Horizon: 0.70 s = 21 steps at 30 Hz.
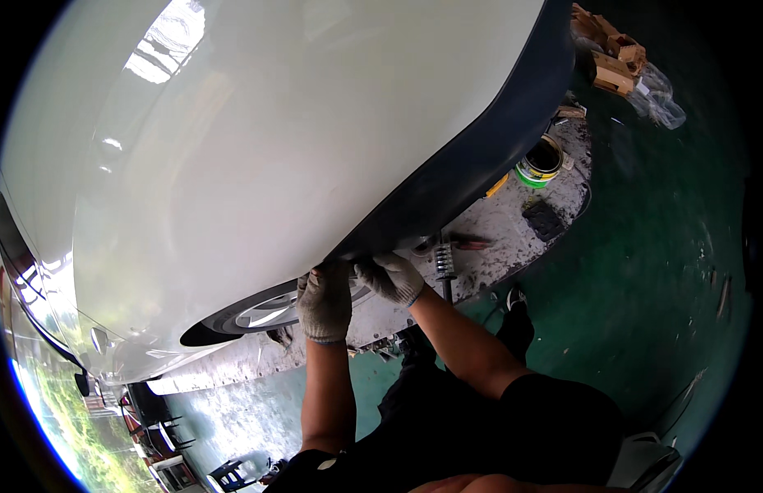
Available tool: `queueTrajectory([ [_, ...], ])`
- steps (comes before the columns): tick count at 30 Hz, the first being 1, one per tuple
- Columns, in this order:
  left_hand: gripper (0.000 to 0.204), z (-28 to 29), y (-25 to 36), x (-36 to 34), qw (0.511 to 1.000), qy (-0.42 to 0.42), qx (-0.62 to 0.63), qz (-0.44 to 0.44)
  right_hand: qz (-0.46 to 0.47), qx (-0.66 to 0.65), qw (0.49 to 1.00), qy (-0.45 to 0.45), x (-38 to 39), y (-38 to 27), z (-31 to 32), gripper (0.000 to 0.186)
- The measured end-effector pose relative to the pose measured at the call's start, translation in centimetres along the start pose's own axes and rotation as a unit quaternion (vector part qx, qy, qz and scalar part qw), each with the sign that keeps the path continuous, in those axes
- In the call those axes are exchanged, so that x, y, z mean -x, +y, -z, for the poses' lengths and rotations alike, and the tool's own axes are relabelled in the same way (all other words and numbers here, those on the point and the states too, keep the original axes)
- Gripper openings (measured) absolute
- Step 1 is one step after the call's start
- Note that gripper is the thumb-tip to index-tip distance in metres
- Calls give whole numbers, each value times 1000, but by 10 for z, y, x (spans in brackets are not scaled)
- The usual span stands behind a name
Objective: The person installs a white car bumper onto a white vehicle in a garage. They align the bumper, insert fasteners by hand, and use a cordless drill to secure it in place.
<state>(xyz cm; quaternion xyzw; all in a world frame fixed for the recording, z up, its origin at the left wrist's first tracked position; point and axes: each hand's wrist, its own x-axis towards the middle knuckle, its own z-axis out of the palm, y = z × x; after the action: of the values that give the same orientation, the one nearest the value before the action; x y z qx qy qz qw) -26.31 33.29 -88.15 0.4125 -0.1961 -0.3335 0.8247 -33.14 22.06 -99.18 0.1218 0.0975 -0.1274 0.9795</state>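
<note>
A white car's glossy bumper point(258, 164) fills the upper left, with dark trim point(455, 177) along its lower edge. Both my hands wear light knitted work gloves and meet where that edge runs into the wheel arch. My left hand point(324, 306) is closed on the bumper edge, in front of the wheel point(262, 311). Close beside it, my right hand point(394, 279) is bent in under the dark trim. Its fingers look curled, but their tips are hidden, and so is anything between them. A coil spring point(444, 261) stands just right of it.
A stained platform point(513, 222) extends beneath the car, carrying an open paint-like can point(541, 160) and a dark block-shaped rag or sponge point(543, 220). On the green floor point(636, 271), cardboard boxes point(613, 72) and clear plastic point(656, 97) lie at the far right. A chair point(227, 475) stands at the lower left.
</note>
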Motion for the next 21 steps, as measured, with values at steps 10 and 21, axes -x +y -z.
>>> queueTrajectory([
  [10, 54, 2, 2, 5, 999, 30, -40, -1, -78, 0, 991, -108, 1, -7, -6, 26],
  [21, 43, 2, -6, -4, 1000, -11, 6, -7, -90, -35, 977, -190, -33, -14, 48, 30],
])
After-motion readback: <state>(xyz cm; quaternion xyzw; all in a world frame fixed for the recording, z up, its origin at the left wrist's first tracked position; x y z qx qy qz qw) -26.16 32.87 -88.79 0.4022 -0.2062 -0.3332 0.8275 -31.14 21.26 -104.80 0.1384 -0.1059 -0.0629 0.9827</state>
